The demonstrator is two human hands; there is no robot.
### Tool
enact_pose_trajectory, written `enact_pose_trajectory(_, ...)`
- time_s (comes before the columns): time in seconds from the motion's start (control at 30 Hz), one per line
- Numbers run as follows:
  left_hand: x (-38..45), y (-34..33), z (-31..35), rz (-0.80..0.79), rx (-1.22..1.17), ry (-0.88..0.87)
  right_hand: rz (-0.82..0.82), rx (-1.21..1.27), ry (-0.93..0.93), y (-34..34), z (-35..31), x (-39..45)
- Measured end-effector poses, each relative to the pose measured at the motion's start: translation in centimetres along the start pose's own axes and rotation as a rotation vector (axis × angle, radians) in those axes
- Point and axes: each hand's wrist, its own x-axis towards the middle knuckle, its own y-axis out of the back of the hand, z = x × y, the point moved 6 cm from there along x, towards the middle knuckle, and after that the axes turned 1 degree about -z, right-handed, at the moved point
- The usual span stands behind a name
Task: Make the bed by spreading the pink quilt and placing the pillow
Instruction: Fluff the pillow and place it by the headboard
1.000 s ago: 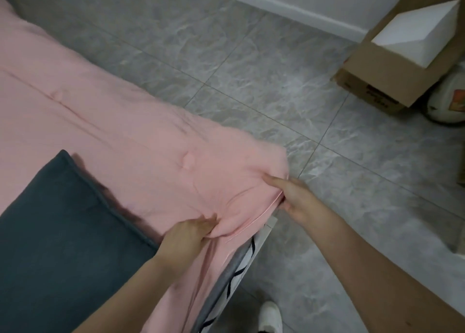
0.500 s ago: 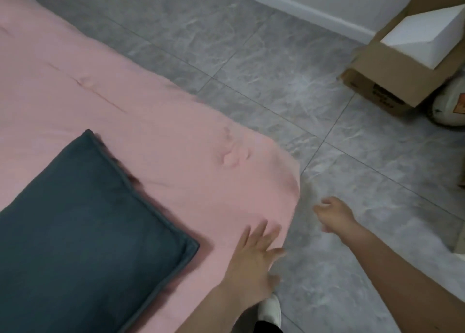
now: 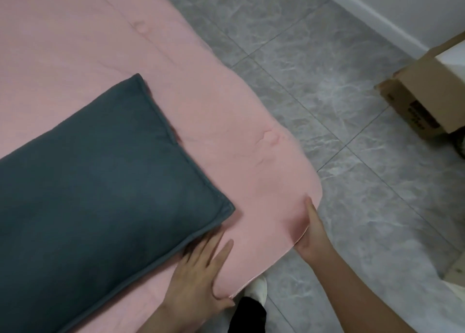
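Observation:
The pink quilt [image 3: 151, 86] lies spread over the bed, and its rounded near corner hangs over the bed's edge. A dark teal pillow [image 3: 95, 181] rests on the quilt at the left. My left hand [image 3: 201, 274] presses flat on the quilt beside the pillow's near corner, fingers straight and spread, thumb at the quilt's edge. My right hand [image 3: 310, 234] holds the quilt's corner edge, one digit lying on top and the rest hidden under the fabric.
Grey marble-look floor tiles [image 3: 327, 106] run to the right of the bed. A brown cardboard box [image 3: 425, 101] stands at the right by the white baseboard [image 3: 372, 18]. My white shoe [image 3: 259, 287] shows below the quilt corner.
My left hand slid left along the quilt toward the pillow's corner. My right hand came back from above the floor and took the quilt's corner edge. The view shifted left over the bed.

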Motion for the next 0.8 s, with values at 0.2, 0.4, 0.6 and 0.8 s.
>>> enact_pose_trajectory(0.2,0.6,-2.5,0.0,0.028,0.146,-0.05,-0.033,-0.185,-0.013,1.0,1.1,-1.4)
enact_pose_trajectory(0.4,-1.8,-1.1,3.0,0.4,-0.146,-0.406,-0.082,-0.108,0.237,3.0,-0.8,-4.2)
enact_pose_trajectory(0.6,-2.6,-3.7,2.8,0.092,0.219,-0.48,0.224,-0.645,0.187,2.9,0.6,-4.7)
enact_pose_trajectory(0.8,-5.4,2.1,1.8,0.199,0.012,-0.371,0.579,-0.962,0.395,-4.0,-0.2,-8.1)
